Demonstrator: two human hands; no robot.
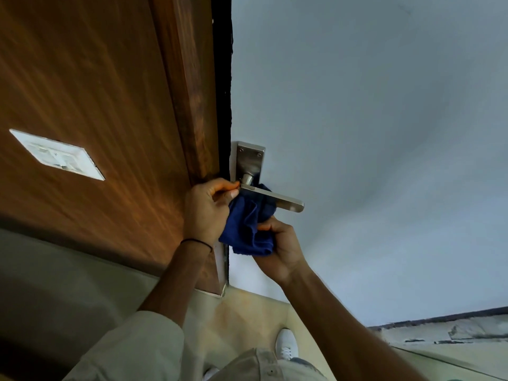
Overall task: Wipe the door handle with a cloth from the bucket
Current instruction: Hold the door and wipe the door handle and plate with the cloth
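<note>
A silver lever door handle (pixel 283 200) juts from its metal backplate (pixel 248 159) on the pale door (pixel 371 133). A dark blue cloth (pixel 248 225) hangs bunched under and behind the lever, touching it near the pivot. My left hand (pixel 206 210) pinches the cloth's upper edge against the inner end of the lever. Lower down, my right hand (pixel 280 248) grips the bottom of the same cloth. The outer end of the lever is bare. No bucket is in view.
A brown wooden panel (pixel 96 105) with a white switch plate (pixel 56 155) stands left of the door edge. Below lie a tiled floor (pixel 247 320) and my white shoe (pixel 287 343). A dark skirting strip (pixel 439 318) runs at lower right.
</note>
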